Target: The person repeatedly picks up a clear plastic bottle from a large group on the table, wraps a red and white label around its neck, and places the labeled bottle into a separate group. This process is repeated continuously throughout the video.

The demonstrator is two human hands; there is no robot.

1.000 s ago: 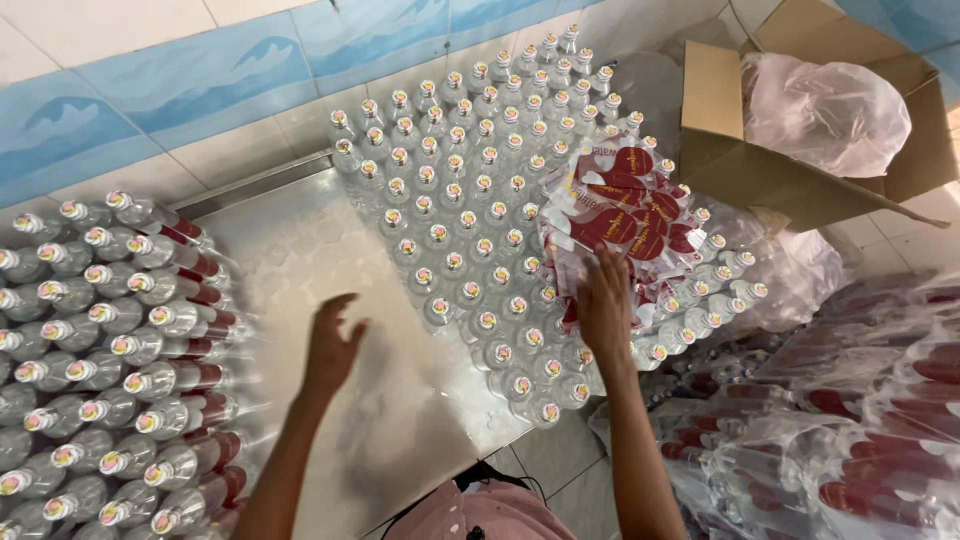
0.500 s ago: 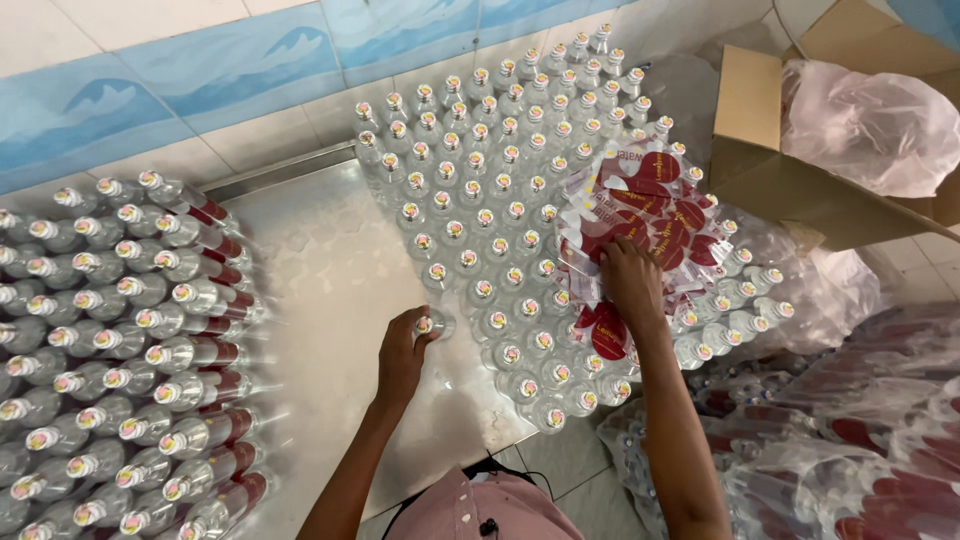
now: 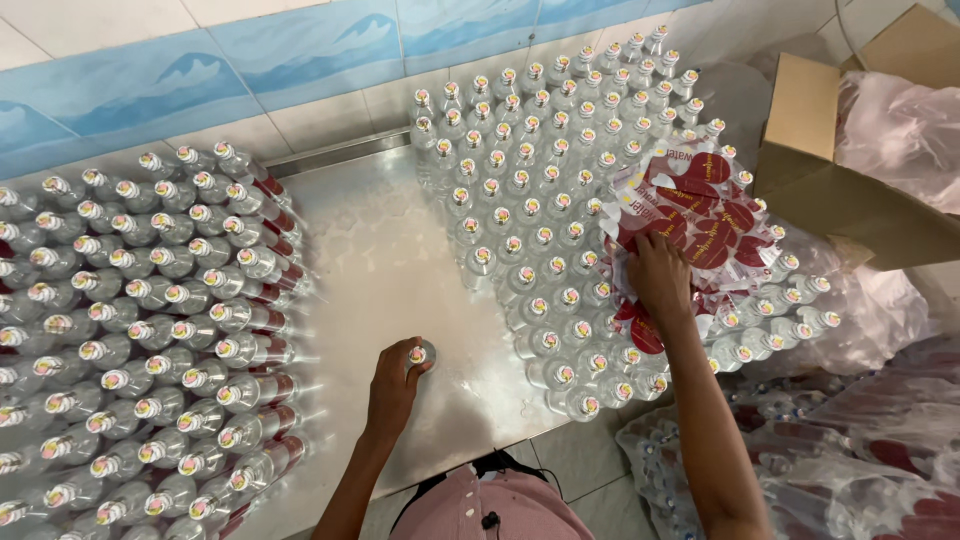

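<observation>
Clear capped bottle (image 3: 420,354) stands gripped in the left hand (image 3: 393,385) on the steel table (image 3: 380,260), while the right hand (image 3: 660,275) apparently pinches a red-printed label (image 3: 700,215), probably next to be sleeved on.

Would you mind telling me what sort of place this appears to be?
Probably a small bottling or packing workshop: massed capped clear bottles on a steel table, a stack of red-and-white labels, and a cardboard box nearby.

Clear bottles (image 3: 520,215) carry pink-and-yellow caps; the label stack (image 3: 695,215) on the right is red and white. The tabletop (image 3: 380,270) is grey steel, the far wall tiles (image 3: 200,70) blue-patterned.
</observation>
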